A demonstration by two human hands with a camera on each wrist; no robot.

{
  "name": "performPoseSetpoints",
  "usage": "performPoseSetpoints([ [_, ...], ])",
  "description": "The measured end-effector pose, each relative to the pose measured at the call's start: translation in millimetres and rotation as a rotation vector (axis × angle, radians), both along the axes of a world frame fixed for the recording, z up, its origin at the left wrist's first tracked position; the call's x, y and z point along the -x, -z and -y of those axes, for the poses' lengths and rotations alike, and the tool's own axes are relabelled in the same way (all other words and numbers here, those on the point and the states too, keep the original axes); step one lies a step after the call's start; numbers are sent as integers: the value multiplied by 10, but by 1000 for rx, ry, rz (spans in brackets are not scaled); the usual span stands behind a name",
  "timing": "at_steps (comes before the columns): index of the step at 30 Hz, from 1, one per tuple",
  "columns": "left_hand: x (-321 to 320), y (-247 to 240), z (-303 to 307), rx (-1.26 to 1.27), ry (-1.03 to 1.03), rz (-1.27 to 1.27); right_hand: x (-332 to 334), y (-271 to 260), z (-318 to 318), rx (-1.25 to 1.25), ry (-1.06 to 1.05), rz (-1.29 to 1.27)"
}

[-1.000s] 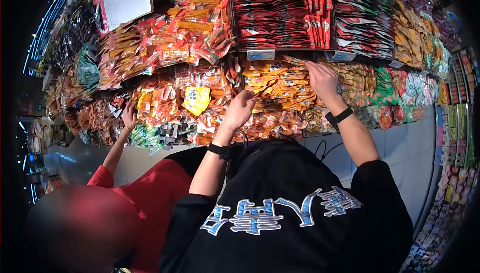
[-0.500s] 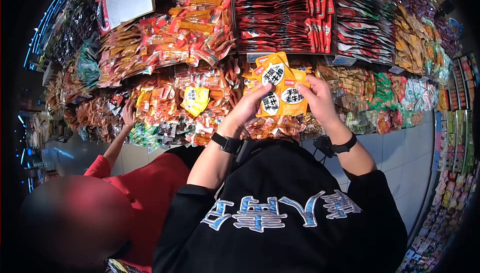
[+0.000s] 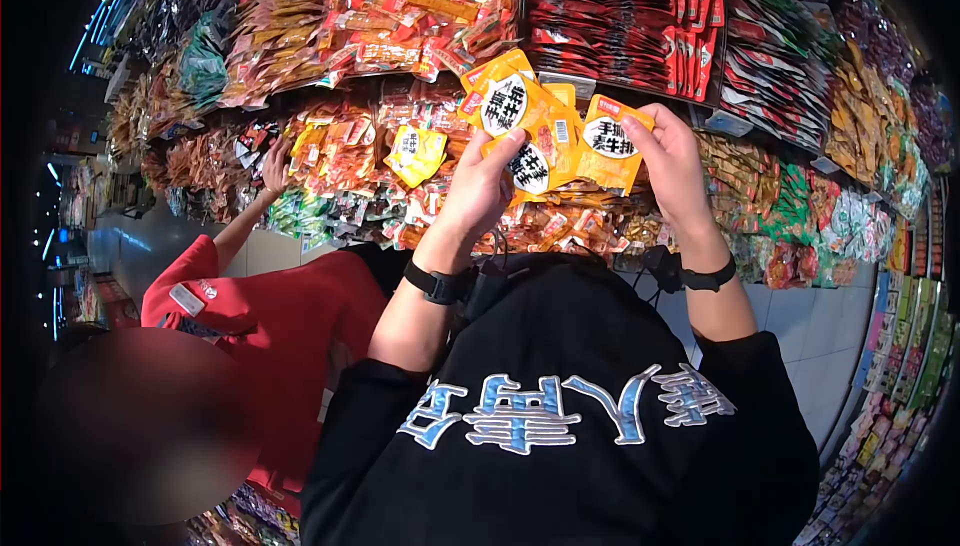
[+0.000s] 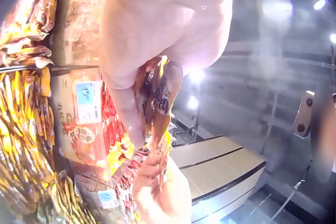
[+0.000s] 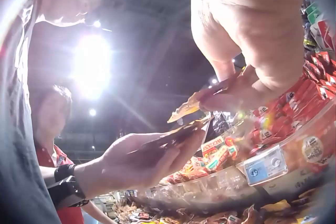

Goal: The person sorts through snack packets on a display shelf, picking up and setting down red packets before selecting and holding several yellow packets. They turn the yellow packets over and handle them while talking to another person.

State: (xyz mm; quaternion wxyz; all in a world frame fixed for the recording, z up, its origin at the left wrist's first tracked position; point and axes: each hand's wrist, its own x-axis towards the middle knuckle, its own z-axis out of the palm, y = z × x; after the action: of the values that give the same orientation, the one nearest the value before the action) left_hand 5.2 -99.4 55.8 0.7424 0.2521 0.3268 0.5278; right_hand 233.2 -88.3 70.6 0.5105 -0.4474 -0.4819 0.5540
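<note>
My left hand (image 3: pixel 487 178) grips a fan of orange snack packets (image 3: pixel 520 116) with round black-and-white labels, held up in front of the shelves. My right hand (image 3: pixel 668 158) pinches one more orange packet (image 3: pixel 611 142) beside that fan, just to its right. In the right wrist view the left hand (image 5: pixel 152 158) holds the packets edge-on while the right hand's fingers (image 5: pixel 247 90) pinch a single packet (image 5: pixel 191 107). In the left wrist view the left hand (image 4: pixel 157 40) fills the top, with packets (image 4: pixel 157 103) below it.
Tilted shelf bins (image 3: pixel 620 26) packed with red, orange and green snack packets run across the back. A person in a red top (image 3: pixel 290 326) stands at my left, one hand (image 3: pixel 273 164) in a lower bin. More racks (image 3: pixel 905 346) line the right edge. Price tags (image 3: pixel 726 124) hang on the bin fronts.
Both hands came off the orange bin with packets and rose in front of me. The right hand drew one packet apart to the right. The camera view tipped down.
</note>
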Motion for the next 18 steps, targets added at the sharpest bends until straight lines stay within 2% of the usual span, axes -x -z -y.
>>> performPoseSetpoints([
  [5,-14,98,41,50,0,-166,141,35,-45,-50,-40,-15],
  [11,-100,-137,106,79,-7,-80,182,66,-42,-51,-39,-11],
  [12,-53,-59,93,25,25,-21,169,86,-43,-58,-30,1],
  [14,19,89,73,38,14,-127,103,113,-59,-75,-12,28],
  [18,140,176,77,87,-107,-227,-348,110,-105,78,199,-251],
])
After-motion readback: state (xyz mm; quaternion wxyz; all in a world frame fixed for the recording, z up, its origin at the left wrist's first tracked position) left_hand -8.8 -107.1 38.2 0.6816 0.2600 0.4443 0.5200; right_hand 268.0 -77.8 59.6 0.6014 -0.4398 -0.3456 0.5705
